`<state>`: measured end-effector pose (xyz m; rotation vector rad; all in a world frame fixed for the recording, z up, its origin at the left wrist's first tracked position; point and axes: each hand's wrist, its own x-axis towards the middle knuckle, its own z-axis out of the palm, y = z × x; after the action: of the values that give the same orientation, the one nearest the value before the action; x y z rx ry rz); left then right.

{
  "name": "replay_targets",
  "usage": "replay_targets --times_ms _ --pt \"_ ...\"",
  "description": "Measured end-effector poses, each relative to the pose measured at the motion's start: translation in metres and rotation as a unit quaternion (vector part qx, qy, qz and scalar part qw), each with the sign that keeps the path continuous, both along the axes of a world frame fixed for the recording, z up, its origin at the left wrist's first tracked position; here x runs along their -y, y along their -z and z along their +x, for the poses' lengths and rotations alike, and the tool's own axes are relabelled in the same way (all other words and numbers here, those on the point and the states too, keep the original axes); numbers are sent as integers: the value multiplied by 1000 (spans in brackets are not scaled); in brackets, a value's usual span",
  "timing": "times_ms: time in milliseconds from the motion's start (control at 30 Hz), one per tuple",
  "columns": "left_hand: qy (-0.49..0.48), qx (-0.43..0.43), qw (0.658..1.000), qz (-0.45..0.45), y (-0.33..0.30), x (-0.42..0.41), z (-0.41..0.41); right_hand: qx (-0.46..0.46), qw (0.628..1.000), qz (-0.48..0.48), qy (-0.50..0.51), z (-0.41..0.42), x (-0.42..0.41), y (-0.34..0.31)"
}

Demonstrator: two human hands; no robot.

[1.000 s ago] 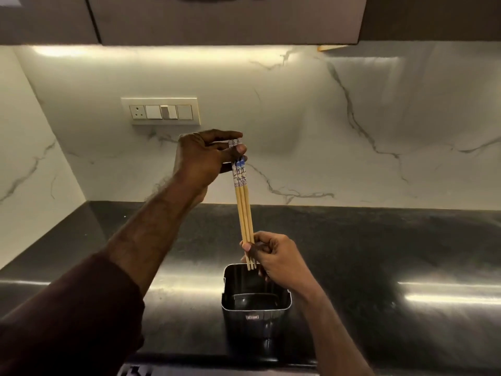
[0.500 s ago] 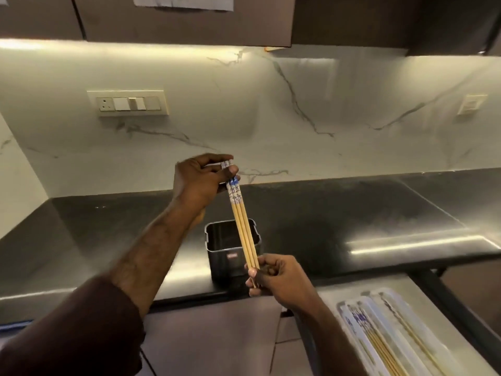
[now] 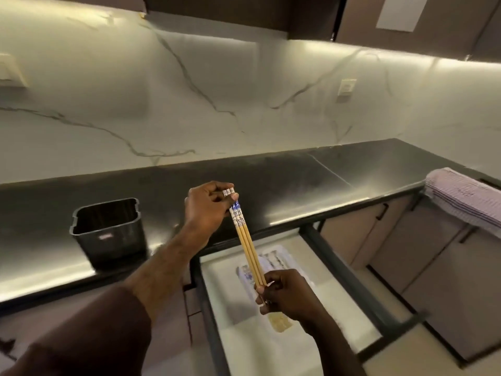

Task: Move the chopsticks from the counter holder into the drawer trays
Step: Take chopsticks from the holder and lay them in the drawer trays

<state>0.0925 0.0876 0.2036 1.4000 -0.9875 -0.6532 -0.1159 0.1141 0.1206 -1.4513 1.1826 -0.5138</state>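
Note:
A small bundle of wooden chopsticks (image 3: 248,246) with blue-and-white patterned tops is held in the air by both hands. My left hand (image 3: 207,207) pinches the patterned top ends. My right hand (image 3: 284,294) grips the thin lower ends. The bundle hangs above the open drawer (image 3: 271,346), over the white trays (image 3: 279,257) that lie partly hidden behind my right hand. The dark metal holder (image 3: 108,229) stands on the black counter (image 3: 284,185) to the left, and I see no chopsticks in it.
A folded pink striped cloth (image 3: 463,196) lies on the counter's right end. The drawer's dark frame (image 3: 349,278) juts out on the right, with closed cabinet doors (image 3: 433,272) beyond. A marble wall backs the counter.
Both hands carried the chopsticks out of the holder and rightward, until they hung over the open drawer. The view swung right, so the holder now sits at the left.

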Motion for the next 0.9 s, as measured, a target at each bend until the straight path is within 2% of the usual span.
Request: replay_targets --times_ms 133,233,333,533,767,900 --pt "-12 -40 999 12 23 38 -81 -37 999 24 1 -82 40 0" --pt "-23 -60 998 25 39 65 -131 -20 996 83 33 -128 70 8" --pt "-27 -44 998 46 57 86 -160 -70 995 65 5 -154 95 24" --pt "-23 36 991 123 109 118 -188 -158 986 45 -21 -163 132 74" --pt "11 79 966 245 183 153 -196 -224 973 59 -27 -148 168 138" --pt "53 104 952 282 232 164 -195 -262 958 116 5 -139 191 173"
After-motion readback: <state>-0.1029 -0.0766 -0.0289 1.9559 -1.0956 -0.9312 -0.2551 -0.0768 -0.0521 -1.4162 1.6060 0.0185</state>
